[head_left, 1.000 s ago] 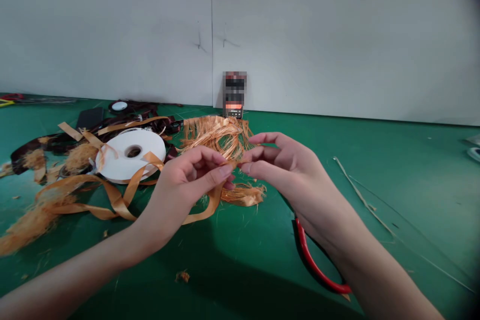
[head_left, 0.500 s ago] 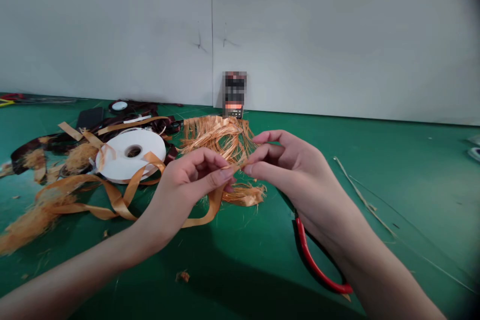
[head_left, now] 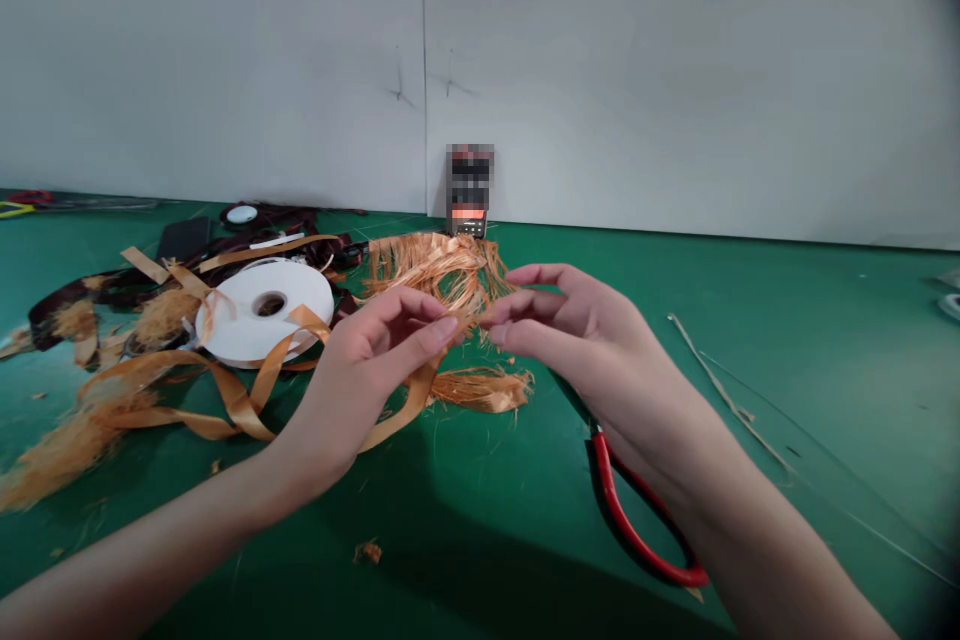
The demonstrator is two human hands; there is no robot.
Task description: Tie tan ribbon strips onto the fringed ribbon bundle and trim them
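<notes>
My left hand point(head_left: 382, 360) and my right hand point(head_left: 577, 340) meet above the table, fingertips almost touching. Both pinch the frayed end of an orange satin ribbon point(head_left: 405, 410), which runs down from under my left fingers to the mat. Behind my fingers lies a tuft of loose orange fibres point(head_left: 439, 270), and a smaller tuft point(head_left: 484, 390) lies below them. Red-handled scissors point(head_left: 630, 520) lie under my right forearm, their blades hidden by my hand. A white ribbon spool point(head_left: 262, 315) stands left of my left hand, with orange ribbon looped across it.
A green cutting mat point(head_left: 787, 300) covers the table, up to a white wall point(head_left: 675, 70). Dark ribbon scraps point(head_left: 67, 310) and orange fibre heaps lie at the left. A black flat object point(head_left: 184, 238) lies behind them, a blurred object point(head_left: 469, 190) stands at the wall, and thin stalks point(head_left: 727, 390) lie at the right.
My hands have shifted slightly up and apart, and my left fingers have straightened a little. The frayed ribbon end has moved with them. The spool and scissors look unmoved apart from a small shift of view.
</notes>
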